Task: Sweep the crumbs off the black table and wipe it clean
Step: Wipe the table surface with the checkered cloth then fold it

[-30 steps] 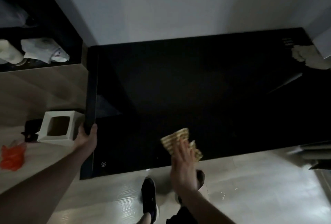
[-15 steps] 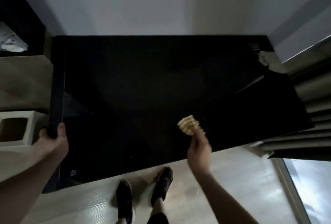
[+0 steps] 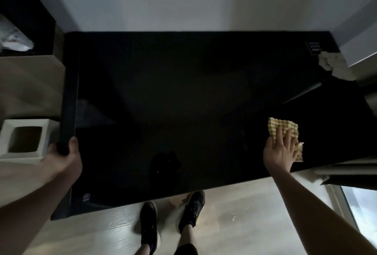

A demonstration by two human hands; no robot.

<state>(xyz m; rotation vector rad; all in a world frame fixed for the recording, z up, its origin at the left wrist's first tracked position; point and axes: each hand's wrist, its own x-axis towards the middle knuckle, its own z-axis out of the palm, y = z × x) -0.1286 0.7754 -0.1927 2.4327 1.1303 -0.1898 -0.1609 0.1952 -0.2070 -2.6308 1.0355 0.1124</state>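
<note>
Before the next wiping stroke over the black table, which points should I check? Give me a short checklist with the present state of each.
1. Yellow checkered cloth lies flat under the right hand: ok.
2. Left hand grips the left edge of the glossy black table, steadying it: ok.
3. Stroke path toward the table's middle is free of objects: ok.
4. Crumpled white paper sits at the far right corner, away from the cloth: ok.
5. Crumbs remaining on the dark surface: cannot tell.
6. Pale crumbs lie on the wooden floor: not ok.

A white square box with an open top (image 3: 24, 139) stands on the pale wood-look floor (image 3: 244, 224). A crumpled white wad (image 3: 334, 66) lies far right.
</note>
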